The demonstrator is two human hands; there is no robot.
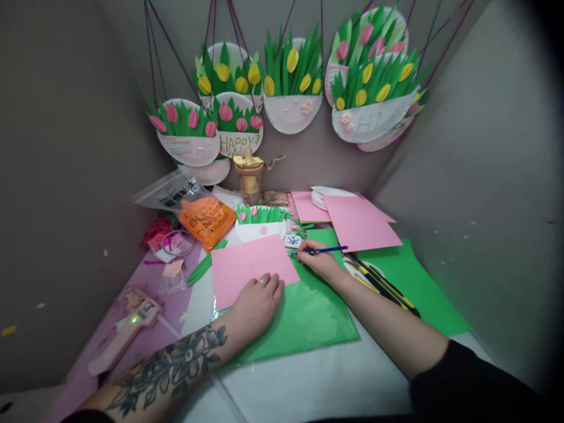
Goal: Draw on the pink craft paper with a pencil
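A sheet of pink paper (pixel 251 267) lies on top of a green sheet (pixel 304 329) in front of me. Resting on the pink paper's lower part, my left hand (pixel 259 304) is open with its fingers laid down, and a ring is on one finger. To its right, my right hand (pixel 319 259) is closed around a blue pencil (pixel 328 250), whose tip points left beside the pink paper's right edge. Just behind the pink paper sits a small paper-plate basket (pixel 261 223) with green paper grass and pink flowers.
At left are a glue gun (pixel 126 335) with a green light and an orange bag (pixel 209 220). Black-and-yellow scissors (pixel 383 282) lie under my right forearm. More pink paper (pixel 363 220) and a jar (pixel 250 182) stand behind. Several paper-plate flower baskets (pixel 294 111) hang on the wall.
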